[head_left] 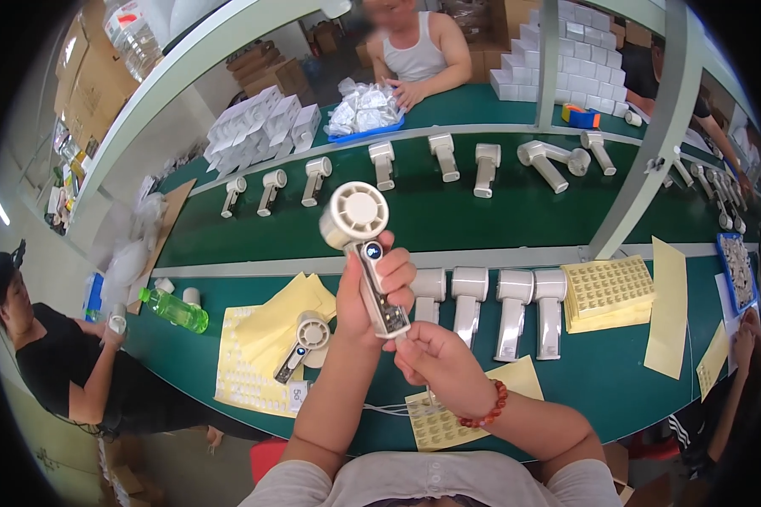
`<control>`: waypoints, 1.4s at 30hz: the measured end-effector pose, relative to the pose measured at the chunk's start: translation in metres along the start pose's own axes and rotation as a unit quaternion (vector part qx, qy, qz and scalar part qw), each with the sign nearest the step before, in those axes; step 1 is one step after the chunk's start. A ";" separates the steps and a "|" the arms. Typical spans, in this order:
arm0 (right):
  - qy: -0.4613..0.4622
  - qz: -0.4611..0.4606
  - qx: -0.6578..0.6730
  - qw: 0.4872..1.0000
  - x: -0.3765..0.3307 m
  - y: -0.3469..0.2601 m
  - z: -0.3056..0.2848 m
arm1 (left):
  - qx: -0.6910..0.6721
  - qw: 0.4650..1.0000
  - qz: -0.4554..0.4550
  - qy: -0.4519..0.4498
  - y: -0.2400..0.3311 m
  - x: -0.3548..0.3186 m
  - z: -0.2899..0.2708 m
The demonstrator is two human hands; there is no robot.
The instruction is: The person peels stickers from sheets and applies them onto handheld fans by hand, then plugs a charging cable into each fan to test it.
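Observation:
A white handheld fan (355,215) is upright in my left hand (357,297), whose fingers wrap round its handle. The handle's front is uncovered, showing inner parts and a small lit display. My right hand (435,355) pinches a white cable (432,394) at the foot of the handle; its plug end is hidden by the fingers. Left of my forearms another white fan (313,332), also with a lit display, lies on yellow sticker sheets (249,338). Several white fans (513,317) lie in a row on the green table to the right of my hands.
Beyond the table edge, a green conveyor belt (271,241) carries spaced-out fans. A yellow sheet stack (609,291) lies right, a green bottle (176,310) left. A metal post (643,186) rises at right. Co-workers are across (427,51), at left (59,346) and at right.

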State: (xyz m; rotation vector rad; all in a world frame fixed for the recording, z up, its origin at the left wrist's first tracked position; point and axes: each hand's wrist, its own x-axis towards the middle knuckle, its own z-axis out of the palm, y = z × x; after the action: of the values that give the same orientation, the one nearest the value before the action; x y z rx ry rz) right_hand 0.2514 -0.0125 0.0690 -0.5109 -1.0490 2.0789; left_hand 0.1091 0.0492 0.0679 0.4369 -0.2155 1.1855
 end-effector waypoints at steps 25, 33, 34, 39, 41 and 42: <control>-0.043 -0.143 -0.221 0.964 -0.031 -0.007 0.020 | 0.878 0.372 0.123 0.276 0.058 0.085 -0.197; -0.061 -0.139 -0.262 0.953 -0.029 -0.013 0.014 | 0.815 0.427 -0.236 0.313 -0.010 -0.007 -0.049; -0.069 -0.133 -0.254 0.956 -0.030 -0.013 0.018 | 0.815 0.432 -0.266 0.280 -0.017 -0.020 -0.049; -0.074 -0.150 -0.273 0.947 -0.025 -0.009 0.020 | 0.776 0.500 -0.150 0.355 -0.020 -0.039 -0.065; -0.065 -0.117 -0.262 0.956 -0.026 -0.010 0.017 | 0.581 0.691 -0.176 0.392 -0.001 -0.042 -0.067; -0.075 -0.078 -0.265 0.958 -0.024 -0.012 0.015 | 0.464 0.780 -0.141 0.395 0.005 -0.042 -0.066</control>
State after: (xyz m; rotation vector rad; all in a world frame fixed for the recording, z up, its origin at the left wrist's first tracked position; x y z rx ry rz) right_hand 0.2626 -0.0338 0.0878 -0.5113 -1.6955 1.7080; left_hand 0.0847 0.0439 -0.0064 0.7427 1.1893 1.0134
